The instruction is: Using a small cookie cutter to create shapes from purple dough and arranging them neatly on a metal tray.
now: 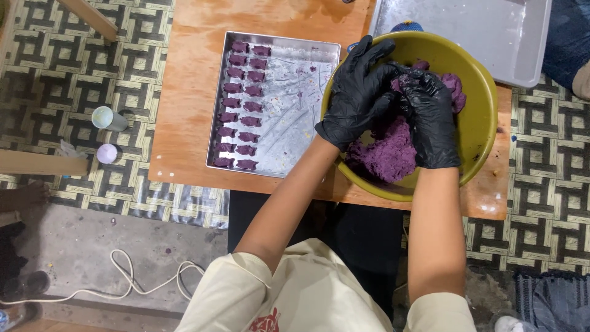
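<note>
In the head view, my left hand (356, 92) and right hand (430, 120), in black gloves, meet over the purple dough (387, 154) inside the green bowl (479, 117) on the table (184, 92). Both grips are curled on dough; how tight, I cannot tell.

Both black-gloved hands work purple dough (387, 154) inside a yellow-green bowl (479, 123): left hand (356, 92) touching right hand (430, 120). Left of them, a metal tray (295, 117) holds two rows of purple pieces (243, 104).

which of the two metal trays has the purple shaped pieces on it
The tray left of the green bowl, holding two columns of purple pieces. The other tray, behind the bowl, holds none.
</note>
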